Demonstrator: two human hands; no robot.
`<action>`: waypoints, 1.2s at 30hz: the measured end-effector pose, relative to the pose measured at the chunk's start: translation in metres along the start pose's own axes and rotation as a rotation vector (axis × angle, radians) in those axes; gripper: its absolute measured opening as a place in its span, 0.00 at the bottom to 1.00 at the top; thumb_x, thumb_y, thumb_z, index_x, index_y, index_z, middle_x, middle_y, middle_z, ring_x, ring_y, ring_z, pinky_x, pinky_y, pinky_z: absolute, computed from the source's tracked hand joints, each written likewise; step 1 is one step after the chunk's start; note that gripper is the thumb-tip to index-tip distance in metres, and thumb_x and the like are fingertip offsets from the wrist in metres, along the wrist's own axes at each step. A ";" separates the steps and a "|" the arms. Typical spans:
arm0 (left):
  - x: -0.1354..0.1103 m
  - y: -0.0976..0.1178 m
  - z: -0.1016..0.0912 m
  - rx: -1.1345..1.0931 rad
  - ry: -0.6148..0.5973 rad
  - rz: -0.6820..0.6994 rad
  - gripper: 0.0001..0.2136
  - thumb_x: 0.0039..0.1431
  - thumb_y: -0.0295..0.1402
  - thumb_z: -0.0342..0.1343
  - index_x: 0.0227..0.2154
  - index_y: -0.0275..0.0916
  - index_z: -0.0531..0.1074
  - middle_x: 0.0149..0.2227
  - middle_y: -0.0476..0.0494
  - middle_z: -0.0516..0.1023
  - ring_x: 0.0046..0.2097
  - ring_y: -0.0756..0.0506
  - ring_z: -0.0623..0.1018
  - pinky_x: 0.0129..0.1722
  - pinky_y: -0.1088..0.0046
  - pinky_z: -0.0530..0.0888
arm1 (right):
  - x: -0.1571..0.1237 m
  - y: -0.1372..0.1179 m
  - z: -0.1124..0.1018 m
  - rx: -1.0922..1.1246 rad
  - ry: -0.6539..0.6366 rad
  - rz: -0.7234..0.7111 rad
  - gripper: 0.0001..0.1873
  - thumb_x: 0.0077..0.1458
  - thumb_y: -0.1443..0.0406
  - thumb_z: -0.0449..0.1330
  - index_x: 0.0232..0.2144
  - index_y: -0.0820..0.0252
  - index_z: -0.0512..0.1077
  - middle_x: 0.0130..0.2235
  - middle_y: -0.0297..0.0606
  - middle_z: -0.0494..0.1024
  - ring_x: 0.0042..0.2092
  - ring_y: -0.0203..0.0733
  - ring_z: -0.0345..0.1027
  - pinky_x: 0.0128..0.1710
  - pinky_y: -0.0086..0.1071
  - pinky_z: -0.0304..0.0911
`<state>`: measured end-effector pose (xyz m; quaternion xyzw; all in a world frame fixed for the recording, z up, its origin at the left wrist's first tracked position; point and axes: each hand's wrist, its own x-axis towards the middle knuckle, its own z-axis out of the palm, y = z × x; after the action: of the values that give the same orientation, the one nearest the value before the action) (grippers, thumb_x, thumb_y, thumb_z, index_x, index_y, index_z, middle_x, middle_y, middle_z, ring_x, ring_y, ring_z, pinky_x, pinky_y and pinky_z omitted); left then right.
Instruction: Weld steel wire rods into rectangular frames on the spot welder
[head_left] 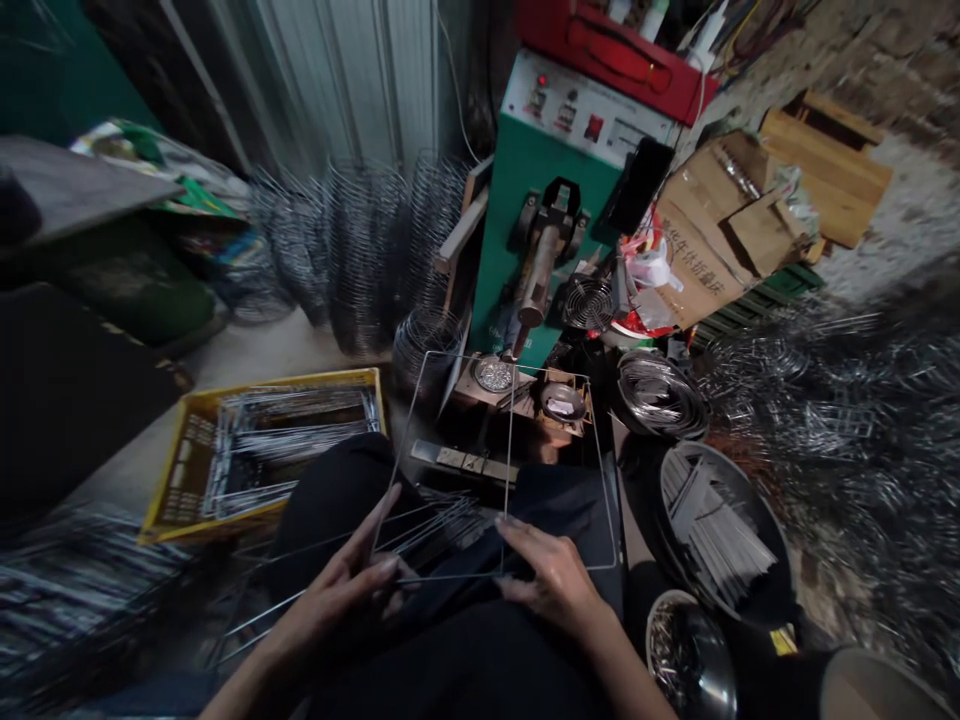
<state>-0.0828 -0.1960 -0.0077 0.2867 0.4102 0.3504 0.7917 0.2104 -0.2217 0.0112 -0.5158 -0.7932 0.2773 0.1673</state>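
A thin rectangular wire frame [510, 440] with a wire running down its middle is held over the lap in both hands. My left hand [356, 575] is closed on its near left corner, the fingers partly hidden. At the near end of the middle wire, my right hand [551, 575] pinches wire between thumb and fingers. The frame's far side reaches to the green spot-welding machine [487, 270], close under its upper electrode [534, 295]. Loose wire rods [442, 525] lie beneath the frame, across the lap.
A yellow crate [169, 480] of wire frames stands left. Coiled wire baskets [364, 260] are stacked behind. To the right are a basin of metal strips [784, 530], a steel bowl of small parts [724, 650] and a heap of wire pieces [840, 400]. A cardboard box [697, 240] sits beside the machine.
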 end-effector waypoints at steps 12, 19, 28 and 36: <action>-0.002 -0.001 -0.003 -0.019 -0.004 -0.020 0.52 0.53 0.39 0.67 0.70 0.54 0.33 0.29 0.45 0.79 0.25 0.47 0.74 0.21 0.78 0.65 | -0.001 -0.006 -0.010 0.046 -0.010 0.007 0.39 0.54 0.65 0.67 0.66 0.50 0.60 0.64 0.39 0.66 0.63 0.45 0.63 0.61 0.36 0.63; 0.003 0.000 -0.008 -0.002 -0.039 -0.026 0.54 0.53 0.40 0.66 0.70 0.50 0.30 0.30 0.43 0.79 0.26 0.45 0.76 0.22 0.75 0.69 | 0.002 -0.008 -0.014 0.052 -0.020 0.044 0.39 0.53 0.67 0.67 0.65 0.50 0.62 0.64 0.38 0.66 0.63 0.46 0.63 0.61 0.38 0.63; -0.005 0.010 0.007 -0.067 0.049 0.003 0.48 0.55 0.34 0.64 0.70 0.52 0.37 0.28 0.45 0.79 0.24 0.47 0.75 0.24 0.75 0.70 | 0.002 -0.012 -0.012 0.070 0.017 0.056 0.40 0.54 0.66 0.68 0.66 0.44 0.60 0.64 0.35 0.67 0.62 0.47 0.65 0.61 0.39 0.64; 0.061 0.038 0.001 -0.084 -0.007 0.107 0.48 0.52 0.28 0.67 0.70 0.51 0.44 0.32 0.45 0.81 0.26 0.47 0.78 0.25 0.75 0.75 | 0.050 0.017 -0.029 -0.046 0.203 0.038 0.39 0.57 0.60 0.67 0.67 0.49 0.58 0.59 0.40 0.74 0.57 0.49 0.71 0.58 0.41 0.67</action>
<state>-0.0689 -0.1261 -0.0065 0.2760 0.3767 0.4080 0.7845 0.2179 -0.1627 0.0226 -0.5598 -0.7685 0.2083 0.2296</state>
